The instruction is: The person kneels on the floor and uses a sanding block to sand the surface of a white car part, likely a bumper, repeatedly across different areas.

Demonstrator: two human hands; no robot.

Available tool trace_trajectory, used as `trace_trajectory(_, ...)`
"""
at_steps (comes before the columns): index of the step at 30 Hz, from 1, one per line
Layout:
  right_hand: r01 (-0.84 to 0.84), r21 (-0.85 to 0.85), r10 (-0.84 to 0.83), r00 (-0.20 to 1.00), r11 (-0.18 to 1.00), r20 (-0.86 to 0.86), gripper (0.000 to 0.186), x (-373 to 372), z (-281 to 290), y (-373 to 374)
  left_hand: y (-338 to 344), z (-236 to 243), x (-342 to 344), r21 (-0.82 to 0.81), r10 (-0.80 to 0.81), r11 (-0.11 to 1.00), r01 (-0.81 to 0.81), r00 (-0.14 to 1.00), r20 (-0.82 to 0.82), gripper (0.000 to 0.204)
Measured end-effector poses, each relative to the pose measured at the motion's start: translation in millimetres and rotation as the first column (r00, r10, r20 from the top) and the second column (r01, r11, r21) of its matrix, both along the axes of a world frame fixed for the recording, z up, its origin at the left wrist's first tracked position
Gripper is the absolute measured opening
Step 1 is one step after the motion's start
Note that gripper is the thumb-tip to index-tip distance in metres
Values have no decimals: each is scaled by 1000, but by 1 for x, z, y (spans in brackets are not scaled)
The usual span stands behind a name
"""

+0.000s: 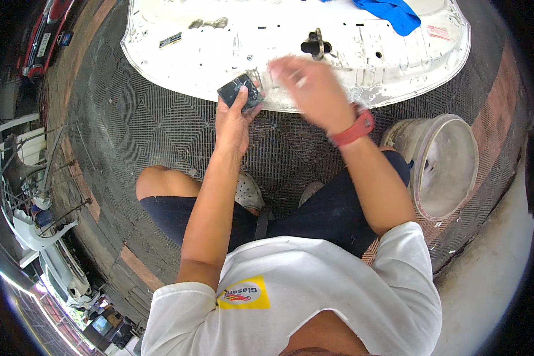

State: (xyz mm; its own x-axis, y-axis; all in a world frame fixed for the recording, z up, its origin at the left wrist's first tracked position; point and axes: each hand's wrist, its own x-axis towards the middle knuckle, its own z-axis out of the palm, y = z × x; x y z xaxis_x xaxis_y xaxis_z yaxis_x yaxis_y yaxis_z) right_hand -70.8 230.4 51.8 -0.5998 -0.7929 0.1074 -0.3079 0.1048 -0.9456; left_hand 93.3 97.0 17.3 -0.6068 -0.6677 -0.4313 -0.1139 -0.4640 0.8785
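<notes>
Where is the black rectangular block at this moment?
In the head view, the black rectangular block is above centre, slightly left, held in the left hand, seen against the near edge of the white car panel.

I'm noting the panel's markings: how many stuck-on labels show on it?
2: a dark label on the left of the white panel, a reddish label on its right. The blue cloth may hide others.

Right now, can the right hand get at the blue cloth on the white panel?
Probably yes: I see nothing standing between the right hand and the blue cloth, though the cloth lies farther up the white panel, so a forward stretch may be needed.
</notes>
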Motion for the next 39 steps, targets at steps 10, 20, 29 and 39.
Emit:
trace_trajectory(10,422,33,-332,756,906,-564,27,-103,-65,21,-6,15,-45,-76,24,997,-25,1000,-5,28)
trace_trajectory(20,476,150,-317,758,867,-570,32,-89,-62,21,-12,19,-74,-757,104,539,368,864,493,33)
trace_trajectory(29,481,138,-317,741,866,-592,34,-88,-62,21,1,-3,-83,-870,207,111,481,845,494,31)
trace_trajectory(39,479,87,-337,724,874,-601,34,-87,-65,21,-1,-12,-80,-915,183,149,374,899,397,25)
